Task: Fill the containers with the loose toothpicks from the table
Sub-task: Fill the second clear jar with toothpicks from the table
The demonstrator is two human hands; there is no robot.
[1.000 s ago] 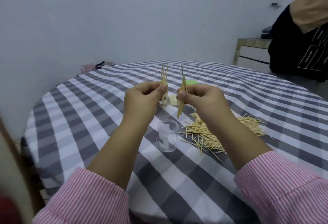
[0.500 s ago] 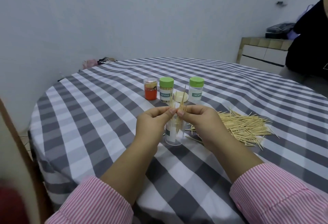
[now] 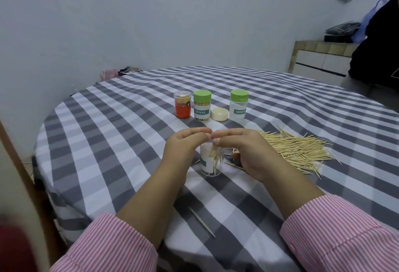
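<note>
- An open clear jar [image 3: 210, 163] stands on the checked tablecloth [image 3: 112, 142], with a few toothpicks leaning inside it.
- The left hand [image 3: 183, 148] and right hand [image 3: 246, 151] hover just above its mouth, fingertips nearly meeting; whether either pinches a toothpick cannot be told.
- The loose toothpick pile [image 3: 295, 151] lies just right of the right hand.
- Behind stand an orange jar [image 3: 182, 107], two green-capped jars [image 3: 202, 106] [image 3: 238, 105] and a cream lid [image 3: 219, 114] between them.
- One stick [image 3: 201, 222] lies between the forearms.
</note>
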